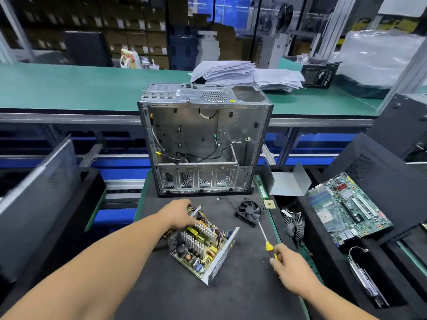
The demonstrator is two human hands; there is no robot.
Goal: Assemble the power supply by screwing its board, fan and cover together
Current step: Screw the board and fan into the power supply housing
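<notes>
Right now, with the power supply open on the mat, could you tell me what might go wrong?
The left hand holds the open power supply at its far edge, near the bare board; fingers could catch components. The screwdriver in the right hand points its tip at the loose fan and might nick a blade or push it off the mat.

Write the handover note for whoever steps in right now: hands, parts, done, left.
Left hand grips the far end of the open power supply, by its wire bundle.
Right hand holds the screwdriver, tip pointing toward the fan.
The fan lies loose on the mat, right of the supply.
Done: board sits in the housing; whether it is screwed, I cannot tell.
Left: mount the fan, fit and screw the cover; no cover identified here.
</notes>
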